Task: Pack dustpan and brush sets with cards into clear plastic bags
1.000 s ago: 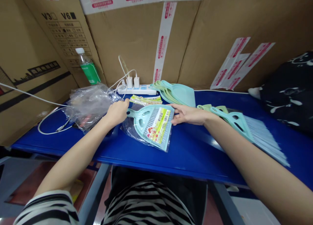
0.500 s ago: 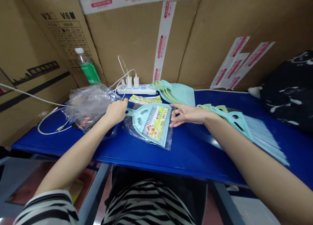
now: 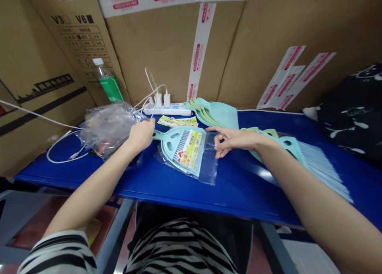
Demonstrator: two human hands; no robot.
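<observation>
My left hand [image 3: 142, 135] is closed around the handle end of a light-blue dustpan [image 3: 167, 138]. A small brush lies in the pan, its bristles [image 3: 180, 147] partly under a yellow-green label card [image 3: 191, 150]. A clear plastic bag [image 3: 210, 168] surrounds part of the set and sticks out past the pan's wide edge. On that side my right hand [image 3: 231, 140] pinches the bag's edge between thumb and fingers, with the index finger stretched along the top.
More dustpans [image 3: 222, 114] are stacked behind, beside loose label cards [image 3: 176, 121]. Brushes [image 3: 298, 154] lie under and past my right forearm. Left are crumpled plastic bags [image 3: 107, 125] and a bottle [image 3: 109, 83]. A power strip [image 3: 179, 109] with cables stands against the cardboard wall [image 3: 167, 47].
My right hand has moved right with the bag's edge, so more of the bag now sticks out beyond the dustpan. The left hand has stayed nearly in place on the handle.
</observation>
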